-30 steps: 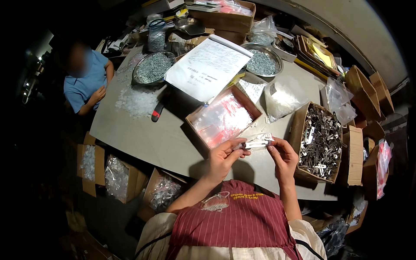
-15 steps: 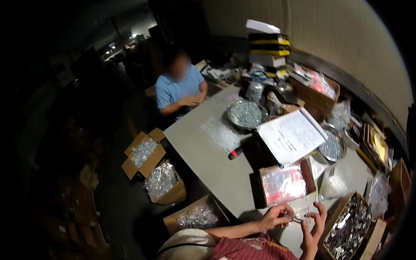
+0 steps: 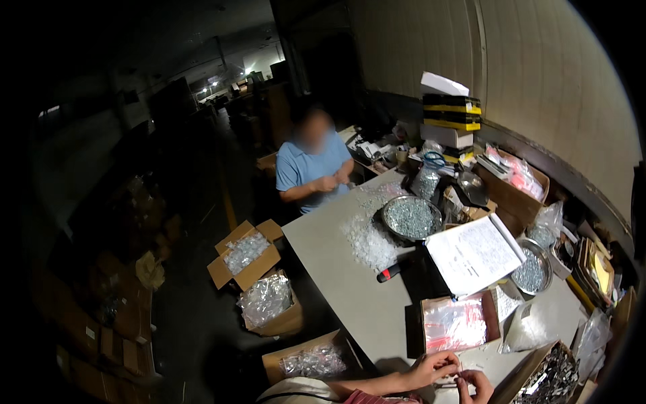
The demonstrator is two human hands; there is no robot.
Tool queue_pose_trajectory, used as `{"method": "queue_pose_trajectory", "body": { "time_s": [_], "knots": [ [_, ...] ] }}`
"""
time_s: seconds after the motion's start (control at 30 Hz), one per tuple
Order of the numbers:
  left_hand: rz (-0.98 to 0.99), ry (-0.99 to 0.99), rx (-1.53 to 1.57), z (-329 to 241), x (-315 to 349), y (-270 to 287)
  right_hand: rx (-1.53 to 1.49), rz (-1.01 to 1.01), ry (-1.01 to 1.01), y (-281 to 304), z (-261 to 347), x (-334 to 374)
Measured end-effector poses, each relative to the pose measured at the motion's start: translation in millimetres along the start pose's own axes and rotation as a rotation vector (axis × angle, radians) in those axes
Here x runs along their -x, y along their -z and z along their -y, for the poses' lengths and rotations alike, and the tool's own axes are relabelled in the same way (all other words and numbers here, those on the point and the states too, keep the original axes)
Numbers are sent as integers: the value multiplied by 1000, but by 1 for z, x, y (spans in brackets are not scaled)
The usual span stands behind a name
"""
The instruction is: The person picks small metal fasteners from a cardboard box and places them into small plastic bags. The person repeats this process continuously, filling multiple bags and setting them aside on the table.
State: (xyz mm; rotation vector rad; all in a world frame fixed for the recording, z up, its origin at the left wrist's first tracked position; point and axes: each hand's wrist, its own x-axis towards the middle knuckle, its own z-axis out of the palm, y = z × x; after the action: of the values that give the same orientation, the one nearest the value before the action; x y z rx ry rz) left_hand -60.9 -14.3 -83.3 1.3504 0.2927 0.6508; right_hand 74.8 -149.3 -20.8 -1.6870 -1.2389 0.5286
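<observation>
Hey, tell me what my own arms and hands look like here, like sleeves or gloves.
Your left hand and right hand wear no gloves, and I can make out no ring or watch. The left forearm is uncovered, below cream cloth crossed by a thin dark cord. Dark red cloth shows beside it. No right sleeve is in view.

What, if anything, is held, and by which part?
Left hand and right hand apparently pinch a small clear plastic bag; the exact part cannot be told.
</observation>
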Motion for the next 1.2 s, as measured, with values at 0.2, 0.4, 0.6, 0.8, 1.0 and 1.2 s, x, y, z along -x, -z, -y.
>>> {"method": "queue_pose_trajectory", "body": {
  "time_s": [0.2,0.4,0.6,0.8,1.0,1.2],
  "knots": [
    [25,-62,-238,-14,-7,0,-30,71,-83,11,-15,6],
    [15,-172,-416,-20,-5,-10,-215,86,-72,-2,-12,6],
    [-33,-282,-654,-13,0,-10,-77,112,-117,-2,-23,12],
    [-34,-208,-550,-16,6,-10,-59,155,-73,-2,-24,16],
    [54,-141,-411,-29,18,14,172,204,-8,-10,-6,13],
    [64,-113,-142,-44,10,45,55,202,-14,-16,33,4]
  ]
}}
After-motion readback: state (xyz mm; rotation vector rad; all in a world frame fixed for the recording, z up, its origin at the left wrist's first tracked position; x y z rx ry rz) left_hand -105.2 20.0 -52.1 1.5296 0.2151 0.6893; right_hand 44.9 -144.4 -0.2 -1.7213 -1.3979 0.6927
